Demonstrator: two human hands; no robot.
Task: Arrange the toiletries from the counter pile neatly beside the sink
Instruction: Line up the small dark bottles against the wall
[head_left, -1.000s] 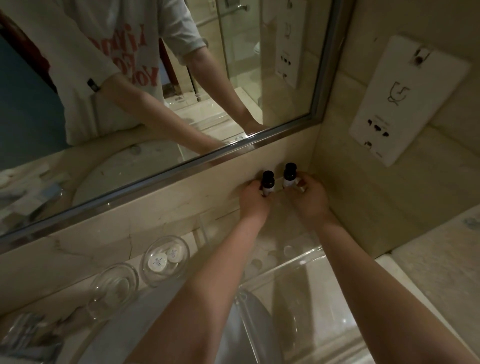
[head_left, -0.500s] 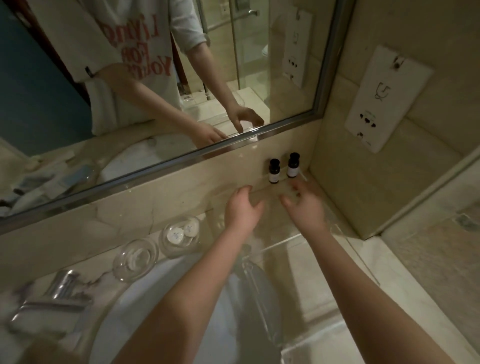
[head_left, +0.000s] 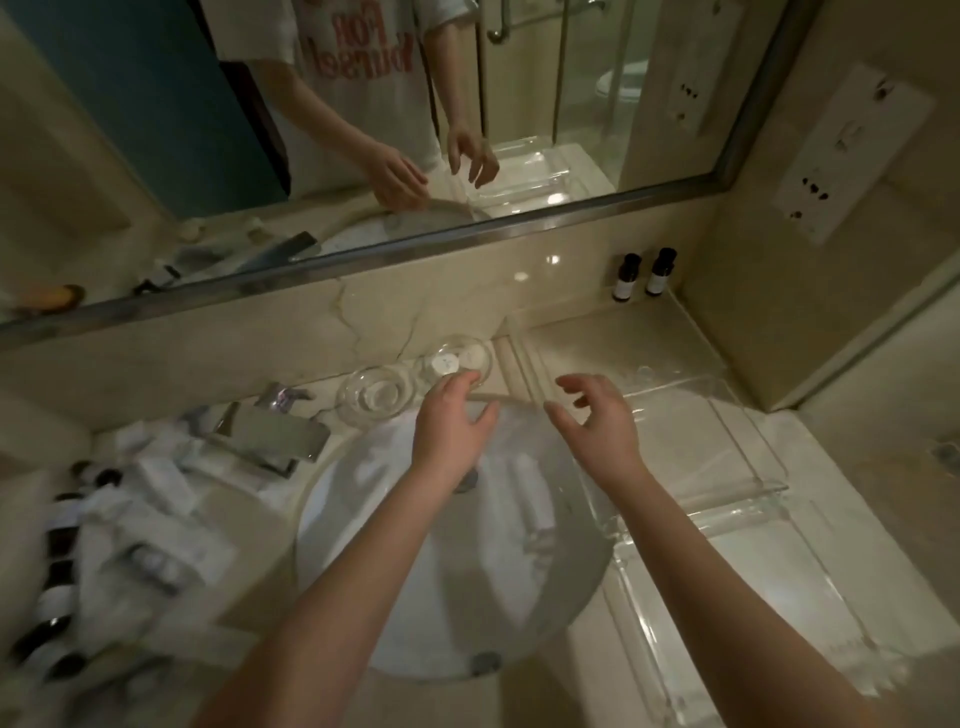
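Many toiletries sprawl in the pile low on our left, on the bench, blurred, long axes unreadable. Over the sink our left hand and right hand hover empty, fingers loose and spread; left is nearer, so we expect a leftward reach. Far right, two bottles stand upright, side by side.

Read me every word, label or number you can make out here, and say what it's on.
"For": red print on the T-shirt seen in the mirror, reversed.
"Yoursel": the line below it, reversed, its end cut off.
dark bottles: white labels, too small to read.
round lids in the glass dish: marks too blurred.
wall plate: symbols only, blurred.
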